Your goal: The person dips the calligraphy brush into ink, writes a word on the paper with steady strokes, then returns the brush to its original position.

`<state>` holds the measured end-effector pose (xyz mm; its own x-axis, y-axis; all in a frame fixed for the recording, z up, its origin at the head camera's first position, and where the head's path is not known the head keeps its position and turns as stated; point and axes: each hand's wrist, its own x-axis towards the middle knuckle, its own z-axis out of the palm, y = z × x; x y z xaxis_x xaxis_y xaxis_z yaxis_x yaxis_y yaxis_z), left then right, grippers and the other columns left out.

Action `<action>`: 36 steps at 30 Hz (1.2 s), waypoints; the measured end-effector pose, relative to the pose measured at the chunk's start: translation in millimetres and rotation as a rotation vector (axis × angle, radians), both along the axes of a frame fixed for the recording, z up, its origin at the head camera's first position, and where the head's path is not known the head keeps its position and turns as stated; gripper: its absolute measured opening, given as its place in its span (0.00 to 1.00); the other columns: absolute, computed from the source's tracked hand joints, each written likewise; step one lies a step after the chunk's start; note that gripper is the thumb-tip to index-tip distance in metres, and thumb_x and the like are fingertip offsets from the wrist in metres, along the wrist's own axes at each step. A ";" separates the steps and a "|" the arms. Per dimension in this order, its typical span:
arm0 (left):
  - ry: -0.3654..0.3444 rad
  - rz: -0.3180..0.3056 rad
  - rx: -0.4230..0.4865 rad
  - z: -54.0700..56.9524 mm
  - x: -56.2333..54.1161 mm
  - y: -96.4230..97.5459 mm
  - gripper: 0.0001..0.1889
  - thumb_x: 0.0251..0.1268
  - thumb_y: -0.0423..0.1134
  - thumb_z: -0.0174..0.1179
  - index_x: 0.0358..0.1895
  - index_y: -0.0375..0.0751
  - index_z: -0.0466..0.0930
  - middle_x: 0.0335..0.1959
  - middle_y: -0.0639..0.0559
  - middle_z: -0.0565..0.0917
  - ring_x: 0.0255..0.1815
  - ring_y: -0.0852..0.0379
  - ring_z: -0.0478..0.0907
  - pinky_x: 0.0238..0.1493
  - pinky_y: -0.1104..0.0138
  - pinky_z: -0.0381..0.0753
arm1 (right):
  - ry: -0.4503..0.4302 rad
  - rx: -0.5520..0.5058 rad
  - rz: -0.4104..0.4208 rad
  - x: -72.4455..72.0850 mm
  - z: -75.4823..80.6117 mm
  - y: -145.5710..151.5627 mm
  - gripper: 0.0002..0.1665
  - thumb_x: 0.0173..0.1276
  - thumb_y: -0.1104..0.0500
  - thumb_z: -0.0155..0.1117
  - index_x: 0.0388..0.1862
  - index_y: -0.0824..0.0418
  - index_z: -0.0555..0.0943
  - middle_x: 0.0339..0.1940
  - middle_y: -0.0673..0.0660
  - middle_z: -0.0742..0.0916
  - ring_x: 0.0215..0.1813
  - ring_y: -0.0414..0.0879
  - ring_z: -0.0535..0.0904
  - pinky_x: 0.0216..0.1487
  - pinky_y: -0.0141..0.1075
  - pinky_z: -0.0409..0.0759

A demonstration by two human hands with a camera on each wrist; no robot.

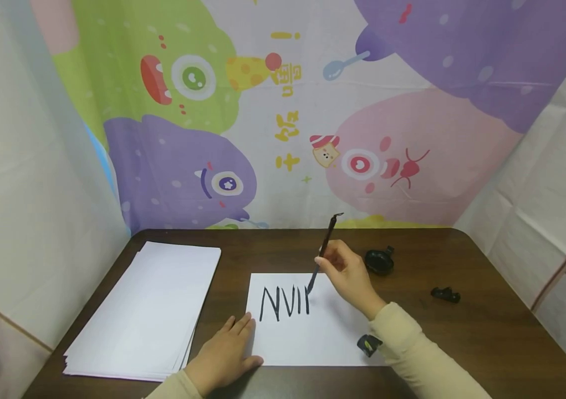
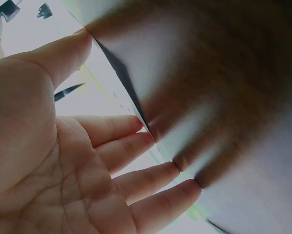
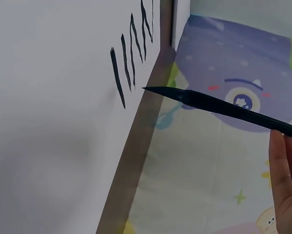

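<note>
A dark brush (image 1: 327, 237) with a hanging loop is pinched in my right hand (image 1: 352, 274), its handle leaning up and slightly right. Its pointed black bristles (image 3: 167, 92) hover by the tops of the strokes in the right wrist view. Black letter-like strokes (image 1: 279, 310) run across the upper left of a white sheet (image 1: 317, 346). My left hand (image 1: 225, 354) rests at that sheet's left edge, fingers extended and thumb at the lower corner. In the left wrist view, the left palm (image 2: 82, 161) shows with the fingertips against the surface.
Left of the sheet lies a stack of white paper (image 1: 143, 310). A round black container (image 1: 380, 262) stands beyond the right hand. A small black object (image 1: 445, 295) lies farther right on the brown table (image 1: 492, 343). Under the right sleeve, a black-and-green piece (image 1: 368, 344) sits on the sheet.
</note>
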<state>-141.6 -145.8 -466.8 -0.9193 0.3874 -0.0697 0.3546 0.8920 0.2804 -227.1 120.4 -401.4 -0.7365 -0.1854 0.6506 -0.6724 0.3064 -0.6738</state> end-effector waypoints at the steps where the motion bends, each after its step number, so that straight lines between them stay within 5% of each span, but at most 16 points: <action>1: 0.000 -0.001 0.000 0.1 -0.1 0.0 0.42 0.57 0.56 0.67 0.67 0.29 0.69 0.71 0.36 0.69 0.70 0.28 0.65 0.70 0.44 0.66 | 0.006 -0.006 0.000 1.0 3.2 -0.6 0.09 0.61 0.75 0.65 0.39 0.74 0.75 0.28 0.64 0.84 0.29 0.58 0.83 0.31 0.33 0.86; 4: -0.001 -0.004 0.001 0.2 -0.5 0.0 0.41 0.57 0.56 0.67 0.67 0.29 0.69 0.71 0.35 0.68 0.70 0.28 0.65 0.70 0.43 0.66 | 0.006 -0.019 -0.002 -0.3 5.5 -0.9 0.09 0.62 0.75 0.64 0.40 0.74 0.75 0.29 0.65 0.84 0.29 0.59 0.82 0.31 0.35 0.86; 10: -0.006 -0.007 -0.004 0.6 -1.0 0.3 0.42 0.57 0.56 0.66 0.67 0.29 0.68 0.72 0.35 0.68 0.70 0.29 0.64 0.71 0.44 0.65 | -0.046 -0.054 -0.010 -8.5 -0.6 -1.8 0.09 0.64 0.74 0.63 0.42 0.76 0.74 0.30 0.67 0.84 0.30 0.46 0.83 0.35 0.47 0.87; 16: -0.008 -0.010 -0.003 0.8 -1.2 0.4 0.42 0.57 0.56 0.66 0.68 0.29 0.68 0.72 0.35 0.68 0.70 0.28 0.64 0.71 0.43 0.65 | -0.104 -0.085 -0.009 -14.3 -5.9 -3.3 0.09 0.64 0.74 0.63 0.42 0.77 0.74 0.31 0.69 0.83 0.34 0.65 0.83 0.38 0.49 0.87; 22: -0.008 -0.013 -0.010 0.6 -1.5 0.4 0.42 0.57 0.57 0.66 0.68 0.29 0.68 0.72 0.35 0.68 0.70 0.29 0.64 0.71 0.44 0.65 | -0.130 -0.109 -0.005 -15.2 -7.6 -5.2 0.09 0.64 0.74 0.62 0.41 0.77 0.74 0.32 0.70 0.82 0.36 0.68 0.82 0.40 0.53 0.86; 30: -0.001 -0.008 -0.011 0.3 -0.6 0.3 0.42 0.57 0.56 0.66 0.67 0.29 0.68 0.71 0.35 0.68 0.70 0.29 0.65 0.71 0.44 0.65 | -0.105 -0.095 -0.025 -35.9 -36.5 -0.9 0.08 0.64 0.70 0.65 0.41 0.69 0.76 0.32 0.64 0.84 0.34 0.58 0.85 0.37 0.35 0.88; 36: -0.001 -0.001 -0.008 0.0 -0.2 0.0 0.42 0.57 0.57 0.66 0.67 0.29 0.68 0.72 0.36 0.68 0.70 0.29 0.65 0.70 0.44 0.66 | -0.079 -0.058 -0.019 -34.9 -37.2 1.8 0.08 0.65 0.67 0.66 0.42 0.67 0.77 0.32 0.60 0.85 0.35 0.54 0.85 0.37 0.31 0.87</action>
